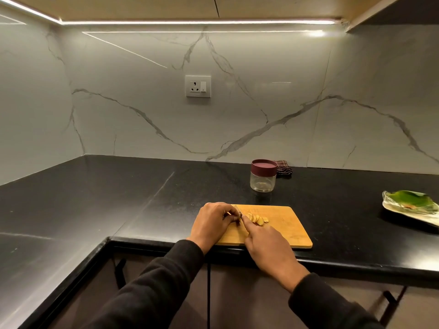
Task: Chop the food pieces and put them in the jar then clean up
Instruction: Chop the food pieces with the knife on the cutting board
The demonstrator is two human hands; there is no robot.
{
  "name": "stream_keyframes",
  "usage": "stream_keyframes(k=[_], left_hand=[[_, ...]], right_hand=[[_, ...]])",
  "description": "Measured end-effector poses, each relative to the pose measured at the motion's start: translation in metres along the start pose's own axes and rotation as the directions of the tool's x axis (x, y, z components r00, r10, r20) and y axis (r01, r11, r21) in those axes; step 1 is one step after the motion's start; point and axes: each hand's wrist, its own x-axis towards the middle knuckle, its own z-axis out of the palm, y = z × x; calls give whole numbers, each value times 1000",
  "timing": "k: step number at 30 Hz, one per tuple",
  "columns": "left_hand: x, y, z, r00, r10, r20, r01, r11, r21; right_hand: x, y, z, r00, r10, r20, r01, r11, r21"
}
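Note:
A wooden cutting board (285, 224) lies at the front edge of the black counter. Pale yellow food slices (257, 219) sit in a small pile on its left part. My left hand (213, 224) has its fingers curled, pinching a small piece of food at the board's left end. My right hand (268, 243) grips a knife (240, 216), its blade standing between the two hands, right beside the slices. The handle is hidden under my fingers. A clear glass jar (263, 181) with a maroon lid on it stands behind the board.
A folded dark checked cloth (283, 169) lies behind the jar by the marble wall. At the right, a plate (408, 210) holds a green leaf. A wall socket (198, 86) sits above. The counter turns a corner at the left.

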Motion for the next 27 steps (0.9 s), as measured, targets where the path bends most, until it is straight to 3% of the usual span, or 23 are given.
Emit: stream_keyframes(k=[13, 27], left_hand=[[-1, -1, 0, 1000, -27, -9, 27, 1000, 5], [-2, 0, 0, 1000, -9, -5, 9, 1000, 18]], right_hand=[[-12, -4, -8, 994, 17, 110, -6, 995, -101], [-26, 1, -7, 998, 28, 48, -27, 999, -34]])
